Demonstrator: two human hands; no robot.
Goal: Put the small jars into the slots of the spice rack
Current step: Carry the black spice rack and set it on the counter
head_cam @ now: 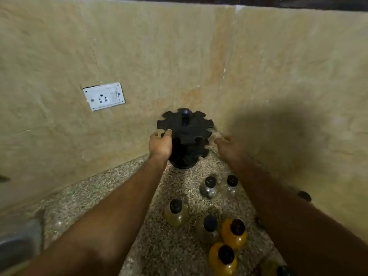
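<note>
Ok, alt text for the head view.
A left hand holds the top tier of a black notched plastic spice rack on a speckled stone counter; the blurred right hand reaches beside it. Small black-lidded jars stand nearby.

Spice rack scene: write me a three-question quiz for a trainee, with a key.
1. True or false: a jar already sits in a slot of the spice rack.
2. The left hand is: A) gripping the rack's top tier; B) holding a jar; C) lying flat on the counter.
3. What is fixed to the wall to the left of the rack?
Key: 1 false; 2 A; 3 a socket plate.
</note>
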